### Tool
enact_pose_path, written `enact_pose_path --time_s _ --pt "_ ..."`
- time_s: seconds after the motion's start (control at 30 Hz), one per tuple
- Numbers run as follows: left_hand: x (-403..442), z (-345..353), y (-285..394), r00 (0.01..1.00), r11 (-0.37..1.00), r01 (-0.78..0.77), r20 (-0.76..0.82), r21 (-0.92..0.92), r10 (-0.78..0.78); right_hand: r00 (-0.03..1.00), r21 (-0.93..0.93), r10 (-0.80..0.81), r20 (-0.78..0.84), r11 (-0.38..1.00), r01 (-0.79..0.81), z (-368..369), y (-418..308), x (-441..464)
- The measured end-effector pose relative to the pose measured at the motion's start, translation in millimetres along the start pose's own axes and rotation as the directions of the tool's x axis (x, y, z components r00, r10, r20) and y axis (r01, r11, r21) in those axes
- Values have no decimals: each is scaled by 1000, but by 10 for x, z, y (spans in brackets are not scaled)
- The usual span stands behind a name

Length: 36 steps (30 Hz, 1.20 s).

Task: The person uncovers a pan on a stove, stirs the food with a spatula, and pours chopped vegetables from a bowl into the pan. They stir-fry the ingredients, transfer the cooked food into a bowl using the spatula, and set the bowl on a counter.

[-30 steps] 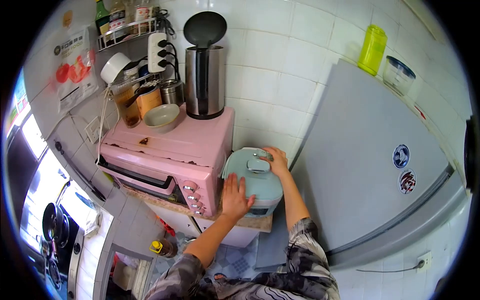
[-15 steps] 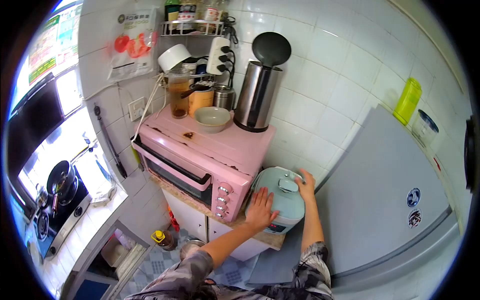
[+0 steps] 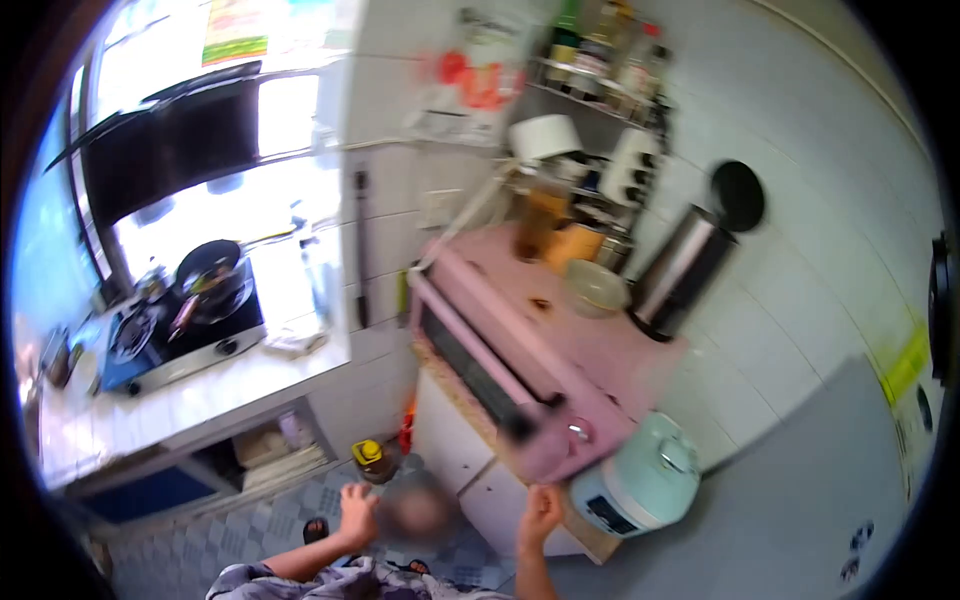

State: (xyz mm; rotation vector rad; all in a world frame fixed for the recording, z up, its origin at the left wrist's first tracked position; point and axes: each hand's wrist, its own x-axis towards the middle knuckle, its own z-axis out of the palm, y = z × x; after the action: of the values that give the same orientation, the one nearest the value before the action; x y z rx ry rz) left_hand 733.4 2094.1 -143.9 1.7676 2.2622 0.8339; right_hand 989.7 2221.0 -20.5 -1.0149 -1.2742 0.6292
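My left hand [image 3: 358, 514] is in the air over the floor, low in the view, its fingers loosely curled and apart with nothing in them. My right hand [image 3: 541, 514] is raised in front of the cabinet, left of the rice cooker, with its fingers folded in and nothing seen in them. The pale green rice cooker [image 3: 645, 478] stands with its lid down beside the pink toaster oven [image 3: 590, 385]. Neither hand touches the cooker. Motion blur softens the picture.
A pan [image 3: 208, 268] sits on the gas stove [image 3: 190, 345] at the left. On the oven stand a bowl [image 3: 596, 288] and an electric kettle [image 3: 680, 275] with its lid up. A yellow-capped oil bottle [image 3: 372, 460] is on the floor. The grey refrigerator [image 3: 790, 490] is at the right.
Both hands have come off the rice cooker's lid and moved left and down. My view has turned left toward the stove, so the cooker and oven now appear farther right.
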Motion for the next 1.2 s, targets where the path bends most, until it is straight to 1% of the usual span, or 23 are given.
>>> enact_pose_path --time_s 0.07,0.13,0.17,0.23,0.27,0.33,0.37,0.43,0.47,0.53,0.57,0.67,0.73,0.77,0.83,0.87,0.93,0.97,1.0,1.07,1.1,1.17,1.2 --pt "-56 -379 -325 952 964 257 -155 -73 -266 977 -47 -9 212 999 20 553 -21 -257" --pt "-96 -604 -715 826 874 441 -289 -204 -484 843 131 227 488 936 -328 1136 -82 -473" --pt "-140 -684 -914 796 854 479 -309 -204 -521 750 71 239 617 932 -356 1392 -82 -538" --pt "-146 -859 -1376 602 653 647 -261 -393 -754 638 4 213 740 947 -321 2023 -186 -695" --pt "-171 -859 -1675 589 687 614 -355 -388 -726 546 -58 201 813 962 -268 2375 -262 -774" --pt "-170 -804 -2421 522 514 541 -213 -666 -826 482 36 52 875 984 -172 3135 -471 -913" --pt "-21 -1233 -2430 521 503 518 -211 -692 -827 418 16 72 905 979 -203 3526 -715 -916" --pt "204 -1715 -2833 498 300 425 -57 -854 -865 438 85 -116 891 992 89 4396 -980 -919" --pt "373 -2091 -2905 493 225 397 0 -890 -870 453 104 -147 880 987 119 4860 -1001 -922" --pt "627 -2451 -3363 552 -3 212 123 -977 -825 472 117 -385 793 857 501 5779 -1047 -874" --pt "772 -2678 -3506 592 -128 167 203 -978 -780 476 16 -403 782 775 631 6164 -1162 -836" --pt "1254 -3196 -3801 754 -481 104 385 -870 -533 443 -244 -169 880 640 729 7075 -1254 -805" --pt "1555 -3352 -3929 853 -615 128 403 -778 -332 331 -294 70 941 651 700 7472 -1287 -773" --pt "1681 -3350 -4002 862 -654 142 418 -743 -287 333 -302 80 939 652 696 7636 -1236 -776" --pt "1904 -3383 -4074 845 -712 166 470 -682 -254 201 -226 118 972 696 681 7914 -1140 -771" --pt "1940 -3359 -4155 844 -715 168 474 -679 -252 201 -229 123 972 695 681 7966 -1238 -744" --pt "2012 -3246 -4298 895 -819 132 422 -559 -144 114 -93 17 993 704 704 8005 -1503 -662" --pt "2046 -3394 -4182 846 -798 136 488 -588 -215 41 -28 -1 999 715 699 8079 -1445 -581" --pt "2063 -3382 -4197 841 -799 134 494 -585 -220 -58 15 41 997 675 738 7997 -1731 -471" --pt "2065 -3352 -4216 847 -844 189 518 -502 -119 -143 88 59 988 546 833 7902 -1963 -311" --pt "2074 -3387 -4179 817 -824 202 555 -530 -156 -146 91 56 988 552 829 7863 -2067 -240" --pt "2063 -3387 -4121 789 -793 227 584 -566 -191 -206 170 75 976 339 925 7784 -2265 -103" --pt "2052 -3386 -4092 760 -763 256 611 -594 -221 -202 165 72 977 345 924 7758 -2384 -45"
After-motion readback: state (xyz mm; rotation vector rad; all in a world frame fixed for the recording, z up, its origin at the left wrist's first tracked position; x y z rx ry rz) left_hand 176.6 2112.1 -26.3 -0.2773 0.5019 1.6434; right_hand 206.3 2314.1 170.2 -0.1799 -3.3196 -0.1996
